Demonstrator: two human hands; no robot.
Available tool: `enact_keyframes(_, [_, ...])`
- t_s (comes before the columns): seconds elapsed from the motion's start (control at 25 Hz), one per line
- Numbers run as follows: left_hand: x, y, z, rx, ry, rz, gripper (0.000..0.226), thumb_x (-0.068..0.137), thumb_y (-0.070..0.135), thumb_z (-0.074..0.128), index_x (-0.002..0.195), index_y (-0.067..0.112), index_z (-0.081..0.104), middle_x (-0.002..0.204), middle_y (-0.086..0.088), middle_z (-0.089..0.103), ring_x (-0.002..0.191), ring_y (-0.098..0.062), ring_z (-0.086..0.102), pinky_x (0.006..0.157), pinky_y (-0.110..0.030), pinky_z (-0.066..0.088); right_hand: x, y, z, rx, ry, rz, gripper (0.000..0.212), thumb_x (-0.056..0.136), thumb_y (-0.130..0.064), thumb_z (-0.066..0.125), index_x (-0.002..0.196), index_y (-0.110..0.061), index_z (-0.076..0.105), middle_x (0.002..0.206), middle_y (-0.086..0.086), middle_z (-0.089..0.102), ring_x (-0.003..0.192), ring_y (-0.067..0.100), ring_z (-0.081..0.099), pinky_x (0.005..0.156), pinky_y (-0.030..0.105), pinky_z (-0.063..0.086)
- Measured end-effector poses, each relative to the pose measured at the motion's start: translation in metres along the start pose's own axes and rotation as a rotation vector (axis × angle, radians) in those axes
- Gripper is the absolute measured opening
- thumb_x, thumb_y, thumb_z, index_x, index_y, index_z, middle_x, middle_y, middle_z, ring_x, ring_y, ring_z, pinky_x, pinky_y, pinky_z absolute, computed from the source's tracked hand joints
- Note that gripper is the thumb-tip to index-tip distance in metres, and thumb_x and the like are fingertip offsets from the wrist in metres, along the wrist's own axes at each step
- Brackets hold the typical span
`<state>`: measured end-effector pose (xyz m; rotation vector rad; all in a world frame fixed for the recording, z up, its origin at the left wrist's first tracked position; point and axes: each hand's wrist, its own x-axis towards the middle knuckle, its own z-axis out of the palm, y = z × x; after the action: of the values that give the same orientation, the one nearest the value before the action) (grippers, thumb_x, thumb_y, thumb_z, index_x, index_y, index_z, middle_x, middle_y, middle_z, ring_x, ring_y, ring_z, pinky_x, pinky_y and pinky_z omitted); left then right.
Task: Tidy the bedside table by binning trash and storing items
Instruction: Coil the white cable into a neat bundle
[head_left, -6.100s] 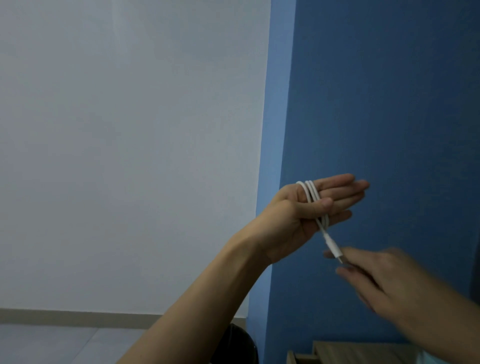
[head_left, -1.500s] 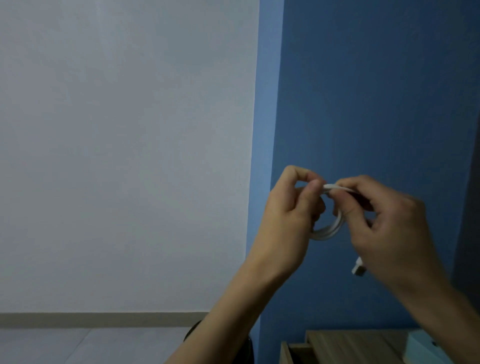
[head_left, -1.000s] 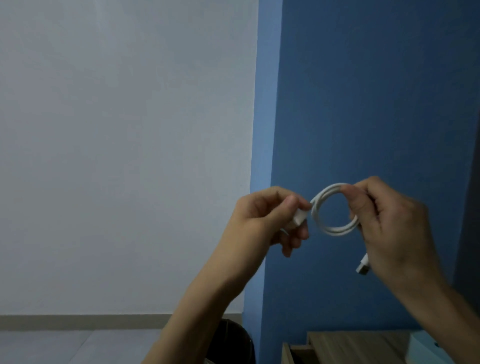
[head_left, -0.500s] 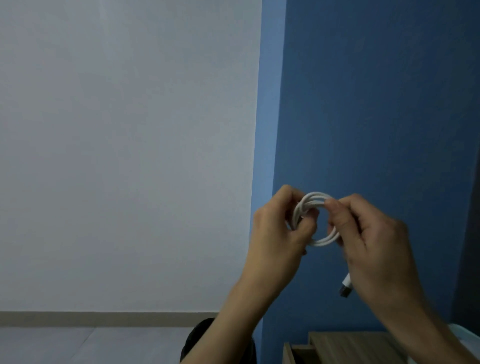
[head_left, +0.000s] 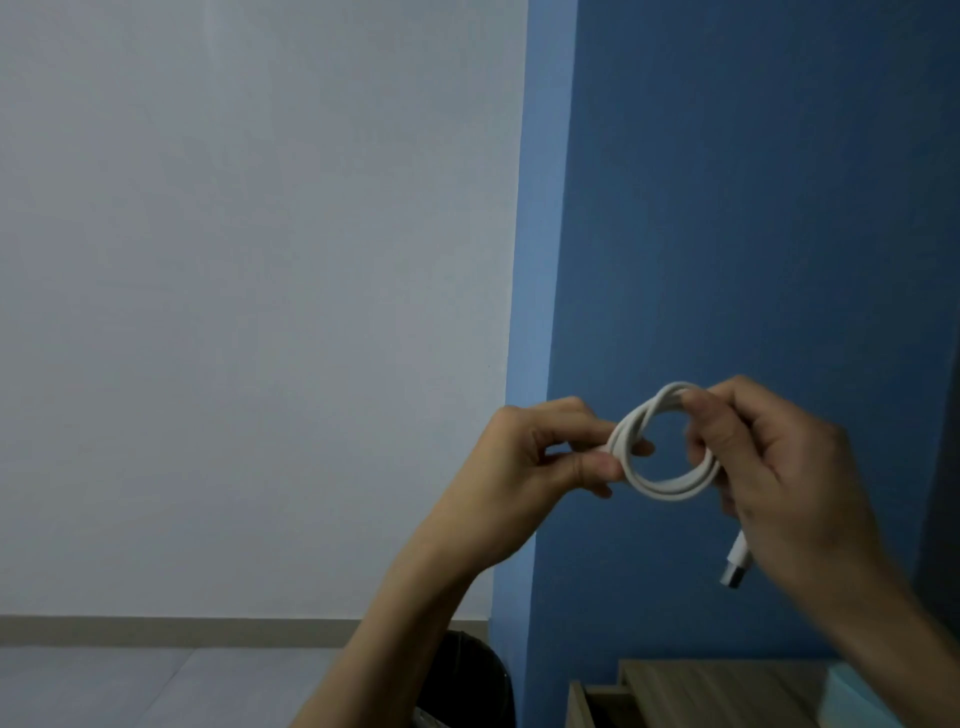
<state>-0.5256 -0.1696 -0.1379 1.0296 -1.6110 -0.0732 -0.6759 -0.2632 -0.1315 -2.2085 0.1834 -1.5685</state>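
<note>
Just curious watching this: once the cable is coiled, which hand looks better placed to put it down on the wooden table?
Probably the right hand: it grips the coiled white cable and hangs above the wooden bedside table. The left hand only pinches one side.

Place: a bedroom corner in a home, as far as I can tell.
Walls: a plain white wall (head_left: 249, 312) on my left meets a deep blue wall (head_left: 753, 208) on my right.
Furniture: a wooden bedside table (head_left: 717, 686), low and near right, against the blue wall.
Floor: grey floor (head_left: 130, 686), pale skirting (head_left: 182, 623).
Bin: a dark bin (head_left: 467, 675) just left of the table.
</note>
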Motion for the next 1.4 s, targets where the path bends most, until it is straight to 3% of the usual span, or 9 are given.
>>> enact_keyframes(0.24, [-0.010, -0.016, -0.007, 0.320, 0.096, -0.030, 0.012, 0.082, 0.005, 0.064, 0.090, 0.004, 0.074, 0.076, -0.003, 0.064, 0.073, -0.005, 0.060, 0.068, -0.013, 0.046, 0.008, 0.008, -0.014, 0.175, -0.293, 0.147, 0.062, 0.059, -0.078, 0.053, 0.063, -0.016, 0.054, 0.046, 0.000, 0.040, 0.036, 0.002, 0.031, 0.035, 0.013, 0.027])
enact_keyframes(0.36, [-0.011, -0.010, -0.001, -0.069, -0.074, -0.143, 0.021, 0.091, 0.012, 0.050, 0.101, -0.002, 0.062, 0.084, -0.013, 0.066, 0.079, -0.014, 0.063, 0.078, -0.020, 0.049, 0.005, 0.007, -0.010, -0.047, -0.280, -0.002, 0.041, 0.074, -0.062, 0.044, 0.068, -0.022, 0.051, 0.049, -0.005, 0.046, 0.039, 0.006, 0.037, 0.039, 0.012, 0.028])
enact_keyframes(0.44, [-0.005, -0.001, 0.006, -0.200, -0.107, -0.161, 0.033, 0.096, 0.030, 0.041, 0.114, 0.005, 0.053, 0.077, -0.009, 0.062, 0.067, -0.020, 0.060, 0.068, -0.029, 0.051, 0.006, 0.005, -0.007, -0.124, -0.275, -0.051, 0.035, 0.078, -0.057, 0.040, 0.069, -0.026, 0.051, 0.053, -0.008, 0.049, 0.043, 0.007, 0.041, 0.041, 0.013, 0.030])
enact_keyframes(0.52, [0.002, 0.005, 0.019, -0.001, -0.041, -0.136, 0.028, 0.096, 0.037, 0.041, 0.108, 0.015, 0.052, 0.063, 0.004, 0.053, 0.053, -0.012, 0.047, 0.053, -0.024, 0.043, 0.008, 0.004, -0.004, -0.142, -0.277, -0.074, 0.032, 0.080, -0.055, 0.039, 0.069, -0.028, 0.051, 0.056, -0.010, 0.052, 0.045, 0.006, 0.043, 0.043, 0.012, 0.031])
enact_keyframes(0.76, [0.013, 0.001, 0.033, 0.195, 0.183, 0.042, 0.024, 0.096, 0.026, 0.045, 0.081, 0.014, 0.059, 0.052, 0.014, 0.045, 0.051, -0.005, 0.040, 0.053, -0.014, 0.033, 0.005, 0.011, -0.006, 0.269, -0.265, 0.150, 0.063, 0.065, -0.076, 0.049, 0.070, -0.014, 0.061, 0.054, 0.004, 0.047, 0.045, 0.014, 0.038, 0.039, 0.019, 0.031])
enact_keyframes(0.88, [0.017, -0.002, 0.037, 0.202, 0.253, 0.059, 0.023, 0.096, 0.022, 0.046, 0.084, 0.010, 0.062, 0.052, 0.019, 0.049, 0.050, -0.003, 0.041, 0.053, -0.011, 0.033, 0.010, 0.020, -0.015, 0.008, -0.239, 0.055, 0.058, 0.072, -0.071, 0.044, 0.072, -0.016, 0.062, 0.065, 0.009, 0.058, 0.057, 0.019, 0.054, 0.056, 0.034, 0.044])
enact_keyframes(1.0, [0.018, -0.005, 0.036, 0.161, 0.289, 0.047, 0.023, 0.094, 0.024, 0.044, 0.100, 0.016, 0.065, 0.052, 0.020, 0.050, 0.050, -0.004, 0.040, 0.053, -0.013, 0.032, 0.015, 0.023, -0.021, -0.132, -0.209, 0.081, 0.039, 0.077, -0.058, 0.047, 0.067, -0.024, 0.062, 0.062, 0.004, 0.063, 0.054, 0.011, 0.057, 0.052, 0.025, 0.045])
enact_keyframes(1.2, [0.021, -0.010, 0.040, 0.180, 0.319, 0.031, 0.020, 0.095, 0.016, 0.046, 0.096, 0.013, 0.066, 0.052, 0.024, 0.052, 0.049, -0.001, 0.043, 0.053, -0.009, 0.031, 0.011, 0.017, -0.013, 0.585, -0.322, 0.419, 0.041, 0.050, -0.059, 0.076, 0.058, -0.021, 0.062, 0.051, -0.003, 0.051, 0.038, 0.002, 0.041, 0.034, 0.012, 0.033])
enact_keyframes(1.4, [0.021, -0.012, 0.037, 0.223, 0.285, 0.010, 0.021, 0.096, 0.021, 0.041, 0.096, 0.015, 0.062, 0.054, 0.018, 0.049, 0.050, -0.006, 0.041, 0.051, -0.015, 0.033, 0.006, 0.012, -0.008, 0.547, -0.238, 0.358, 0.027, 0.057, -0.030, 0.073, 0.065, -0.013, 0.055, 0.055, 0.000, 0.053, 0.041, 0.012, 0.050, 0.042, 0.016, 0.045])
